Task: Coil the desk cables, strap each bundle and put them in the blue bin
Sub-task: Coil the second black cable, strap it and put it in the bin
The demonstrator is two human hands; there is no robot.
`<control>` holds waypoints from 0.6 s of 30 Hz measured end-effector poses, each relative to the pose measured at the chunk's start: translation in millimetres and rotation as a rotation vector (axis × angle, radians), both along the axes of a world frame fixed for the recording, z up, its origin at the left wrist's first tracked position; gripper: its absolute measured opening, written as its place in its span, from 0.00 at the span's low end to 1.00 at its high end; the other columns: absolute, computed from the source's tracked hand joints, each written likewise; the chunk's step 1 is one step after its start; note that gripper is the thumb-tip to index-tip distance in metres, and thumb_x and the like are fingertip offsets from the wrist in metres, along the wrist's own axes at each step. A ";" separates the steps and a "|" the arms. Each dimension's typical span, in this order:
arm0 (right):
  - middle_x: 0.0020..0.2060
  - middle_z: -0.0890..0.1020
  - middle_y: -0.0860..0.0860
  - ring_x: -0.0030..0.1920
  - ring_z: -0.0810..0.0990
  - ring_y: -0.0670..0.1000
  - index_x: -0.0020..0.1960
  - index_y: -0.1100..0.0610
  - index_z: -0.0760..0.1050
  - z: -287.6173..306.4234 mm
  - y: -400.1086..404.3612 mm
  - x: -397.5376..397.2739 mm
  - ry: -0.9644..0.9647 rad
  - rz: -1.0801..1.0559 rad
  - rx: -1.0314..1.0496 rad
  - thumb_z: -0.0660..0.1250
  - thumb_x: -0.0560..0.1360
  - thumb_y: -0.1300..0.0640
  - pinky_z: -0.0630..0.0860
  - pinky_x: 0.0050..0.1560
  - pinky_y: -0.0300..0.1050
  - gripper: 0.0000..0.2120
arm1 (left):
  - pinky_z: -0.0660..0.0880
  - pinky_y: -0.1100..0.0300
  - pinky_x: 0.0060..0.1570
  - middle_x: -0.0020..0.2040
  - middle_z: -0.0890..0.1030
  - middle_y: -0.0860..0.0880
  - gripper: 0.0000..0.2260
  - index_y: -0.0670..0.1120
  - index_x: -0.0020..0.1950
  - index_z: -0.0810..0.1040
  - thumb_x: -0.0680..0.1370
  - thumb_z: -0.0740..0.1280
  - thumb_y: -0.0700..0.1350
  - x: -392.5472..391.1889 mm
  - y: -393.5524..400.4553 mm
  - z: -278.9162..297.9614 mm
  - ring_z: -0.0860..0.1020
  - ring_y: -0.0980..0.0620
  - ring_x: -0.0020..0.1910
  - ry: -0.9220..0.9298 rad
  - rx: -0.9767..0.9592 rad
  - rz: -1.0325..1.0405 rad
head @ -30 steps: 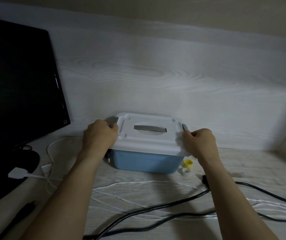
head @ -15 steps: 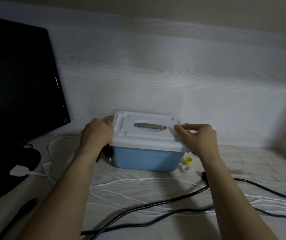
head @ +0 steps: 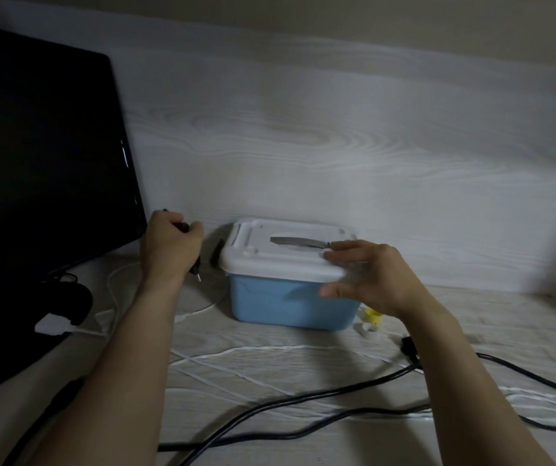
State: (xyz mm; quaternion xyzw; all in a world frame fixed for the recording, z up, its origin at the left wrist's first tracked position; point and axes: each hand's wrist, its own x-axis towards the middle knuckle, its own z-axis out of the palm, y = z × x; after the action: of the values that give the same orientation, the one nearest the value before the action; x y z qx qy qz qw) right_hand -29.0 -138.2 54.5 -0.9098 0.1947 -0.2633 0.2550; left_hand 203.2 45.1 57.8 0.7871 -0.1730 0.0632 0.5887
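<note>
Head view: blue bin (head: 290, 306) under shut white lid (head: 283, 252), contents hidden.

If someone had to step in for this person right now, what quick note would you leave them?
Left hand: grip closed around a dark object beside the bin; what it is cannot be told.
Right hand: open, fingers spread at the white lid, holding nothing.
Blue bin: at the back of the desk, lid on.
Black cables and white cables: loose across the desk.
Done: nothing coiled or strapped in view.
Left: open the bin, coil each cable, strap it, put it in.
</note>
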 end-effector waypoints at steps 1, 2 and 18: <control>0.62 0.81 0.46 0.60 0.77 0.37 0.56 0.48 0.84 -1.0 0.3 2.0 -0.027 0.009 -0.004 0.77 0.57 0.39 0.65 0.57 0.19 0.29 | 0.71 0.57 0.57 0.59 0.79 0.40 0.10 0.41 0.58 0.77 0.78 0.66 0.42 -3.0 1.8 2.9 0.77 0.41 0.60 -0.056 -0.012 0.023; 0.61 0.82 0.47 0.59 0.77 0.37 0.55 0.47 0.85 -2.9 0.4 3.7 -0.071 0.013 0.002 0.76 0.59 0.39 0.65 0.59 0.21 0.26 | 0.69 0.59 0.57 0.62 0.78 0.41 0.12 0.42 0.62 0.76 0.79 0.64 0.39 -5.5 3.0 5.6 0.75 0.41 0.62 -0.117 -0.015 0.033; 0.45 0.87 0.43 0.50 0.84 0.42 0.57 0.54 0.82 9.0 -16.5 -18.6 -1.022 -0.209 0.536 0.73 0.73 0.51 0.79 0.52 0.37 0.14 | 0.71 0.47 0.64 0.55 0.85 0.48 0.26 0.52 0.61 0.82 0.68 0.70 0.30 -54.0 -39.6 6.9 0.80 0.47 0.57 -0.720 0.139 -0.294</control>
State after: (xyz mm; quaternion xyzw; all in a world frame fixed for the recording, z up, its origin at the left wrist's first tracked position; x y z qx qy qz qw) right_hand -47.6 -154.7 63.5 -0.5471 0.1956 -0.6341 0.5102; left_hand 149.2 5.4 64.7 0.7193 -0.4832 0.2382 0.4387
